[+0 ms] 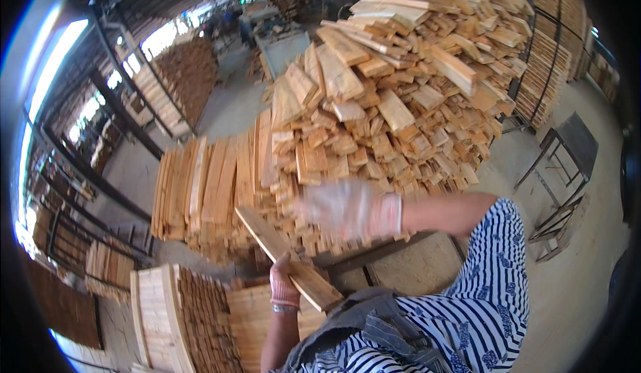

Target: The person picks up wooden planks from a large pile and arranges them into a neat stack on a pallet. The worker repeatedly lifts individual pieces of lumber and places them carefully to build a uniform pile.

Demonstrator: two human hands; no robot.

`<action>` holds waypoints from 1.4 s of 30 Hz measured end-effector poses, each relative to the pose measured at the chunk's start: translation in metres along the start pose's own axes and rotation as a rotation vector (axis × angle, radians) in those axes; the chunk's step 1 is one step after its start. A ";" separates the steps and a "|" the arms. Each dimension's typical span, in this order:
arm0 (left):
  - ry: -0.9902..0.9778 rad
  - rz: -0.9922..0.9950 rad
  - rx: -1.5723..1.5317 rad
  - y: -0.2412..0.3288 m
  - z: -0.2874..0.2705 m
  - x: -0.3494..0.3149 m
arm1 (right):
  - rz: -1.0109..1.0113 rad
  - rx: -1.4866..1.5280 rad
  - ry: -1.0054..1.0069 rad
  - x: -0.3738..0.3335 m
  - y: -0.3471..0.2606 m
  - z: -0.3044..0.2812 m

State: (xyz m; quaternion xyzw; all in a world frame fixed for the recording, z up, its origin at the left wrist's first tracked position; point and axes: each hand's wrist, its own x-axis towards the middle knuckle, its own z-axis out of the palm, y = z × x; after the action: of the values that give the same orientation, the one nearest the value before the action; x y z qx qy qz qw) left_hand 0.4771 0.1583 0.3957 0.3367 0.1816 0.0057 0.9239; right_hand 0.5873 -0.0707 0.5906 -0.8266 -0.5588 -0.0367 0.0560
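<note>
A striped shirt lies nearest, the left hand clasping 1 plank before the wood pile, seemingly mid-handling and next needing steady support, while I cannot tell what the blurred right hand grips.

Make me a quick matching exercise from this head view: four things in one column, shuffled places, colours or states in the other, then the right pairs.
Things
1. Left hand
2. Right hand
3. Dark-topped stand
4. Right sleeve

Places, colours, states
A. Navy and white stripes
B. Gripping a wooden plank
C. On the floor, right of the plank heap
D. Motion-blurred, in front of the plank heap

Pairs: 1-B, 2-D, 3-C, 4-A
</note>
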 end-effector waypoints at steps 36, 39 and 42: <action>-0.096 0.072 0.089 0.027 0.025 -0.006 | -0.302 -0.430 0.309 0.028 -0.048 -0.009; -0.446 0.078 -0.382 0.008 0.035 0.017 | -0.431 -0.342 0.319 -0.027 -0.096 0.021; -0.341 0.183 -0.396 -0.015 0.026 0.007 | -0.376 -0.086 0.278 -0.051 -0.099 0.050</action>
State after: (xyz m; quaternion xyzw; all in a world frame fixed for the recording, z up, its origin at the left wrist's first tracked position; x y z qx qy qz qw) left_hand 0.4908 0.1314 0.4024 0.1604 -0.0123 0.0678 0.9846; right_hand 0.4760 -0.0743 0.5396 -0.6965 -0.6879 -0.1838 0.0892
